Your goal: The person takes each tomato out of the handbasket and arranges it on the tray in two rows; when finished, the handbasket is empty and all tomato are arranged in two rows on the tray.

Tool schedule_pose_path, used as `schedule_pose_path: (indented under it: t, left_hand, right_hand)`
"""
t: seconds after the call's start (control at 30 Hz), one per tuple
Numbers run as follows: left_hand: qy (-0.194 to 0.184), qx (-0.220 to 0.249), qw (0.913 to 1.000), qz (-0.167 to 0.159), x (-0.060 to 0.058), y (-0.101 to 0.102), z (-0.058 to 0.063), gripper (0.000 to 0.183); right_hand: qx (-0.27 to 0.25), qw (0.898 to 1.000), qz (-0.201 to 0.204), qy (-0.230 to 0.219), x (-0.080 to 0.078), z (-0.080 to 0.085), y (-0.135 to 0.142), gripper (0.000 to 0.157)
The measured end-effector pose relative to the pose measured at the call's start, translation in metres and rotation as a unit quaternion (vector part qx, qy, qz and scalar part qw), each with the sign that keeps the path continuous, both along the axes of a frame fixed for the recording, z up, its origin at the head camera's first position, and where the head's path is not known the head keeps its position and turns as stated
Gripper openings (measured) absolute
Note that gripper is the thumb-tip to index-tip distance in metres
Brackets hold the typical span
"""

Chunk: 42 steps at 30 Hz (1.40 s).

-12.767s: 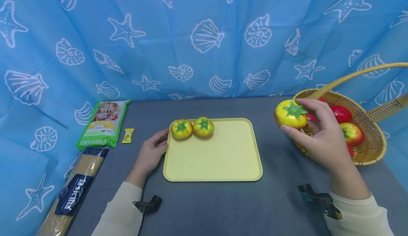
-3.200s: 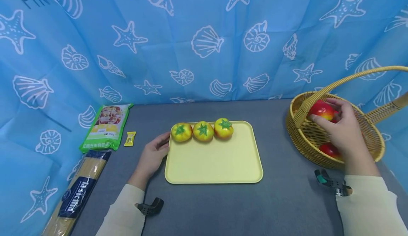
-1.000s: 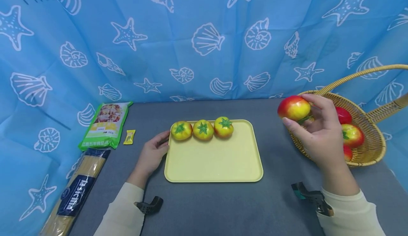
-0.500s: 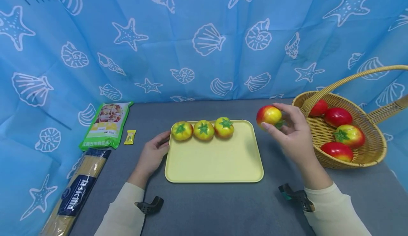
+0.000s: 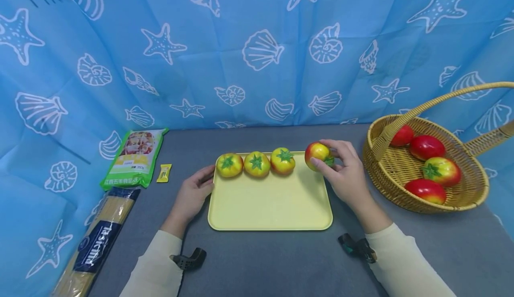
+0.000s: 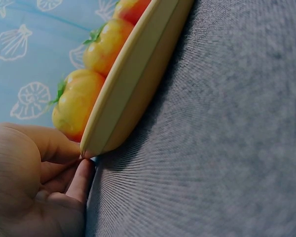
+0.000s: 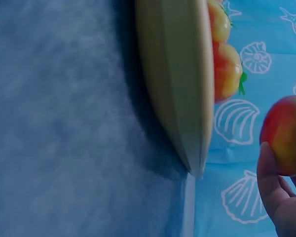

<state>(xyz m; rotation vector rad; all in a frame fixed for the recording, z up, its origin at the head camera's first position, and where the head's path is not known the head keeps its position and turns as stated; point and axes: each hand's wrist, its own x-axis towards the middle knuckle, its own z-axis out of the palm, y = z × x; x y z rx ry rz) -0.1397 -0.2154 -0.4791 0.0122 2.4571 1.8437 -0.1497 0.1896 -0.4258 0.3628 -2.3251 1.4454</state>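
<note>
A yellow tray (image 5: 269, 205) lies on the grey table, with three yellow-red toy tomatoes (image 5: 257, 164) in a row along its far edge. My left hand (image 5: 192, 196) holds the tray's left rim between thumb and fingers; in the left wrist view the fingertips meet at the tray's corner (image 6: 96, 148). Over the tray's far right corner, my right hand (image 5: 347, 174) grips another toy tomato (image 5: 315, 154), red and yellow with green leaves. The right wrist view shows this tomato (image 7: 286, 133) above the tray's rim, apart from it.
At the right stands a wicker basket (image 5: 373, 185) with a tall handle, holding several red and yellow-red toy fruits (image 5: 427, 147). Left of the tray lie a green food bag (image 5: 134, 158), a small yellow packet (image 5: 163, 173) and a pack of noodles (image 5: 96, 243). A blue curtain (image 5: 225, 65) hangs behind.
A third tomato has joined the row on the tray. My right hand has taken another from the basket and carried it left to the tray's far right corner. The left hand stays put.
</note>
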Motion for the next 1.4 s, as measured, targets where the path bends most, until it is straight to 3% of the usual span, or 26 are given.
schedule_pose_path:
  t: [0.4,0.87,1.13,1.4]
  left_hand:
    - [-0.002,0.01,1.0,0.001,0.0,-0.002,-0.002,0.051]
    - [-0.004,0.015,0.9999,-0.002,0.0,-0.001,0.0,0.053]
    - [-0.006,0.017,0.9998,-0.004,0.001,-0.001,-0.001,0.053]
    - [-0.001,0.018,0.9998,-0.009,0.0,-0.002,-0.002,0.053]
  right_hand:
    - [0.082,0.994,0.001,-0.077,-0.021,-0.01,-0.007,0.05]
    - [0.133,0.981,0.02,-0.139,-0.025,-0.021,-0.007,0.065]
    - [0.116,0.984,0.019,-0.134,-0.023,-0.021,-0.005,0.062]
    - [0.076,0.993,0.03,-0.086,-0.02,-0.014,0.003,0.055]
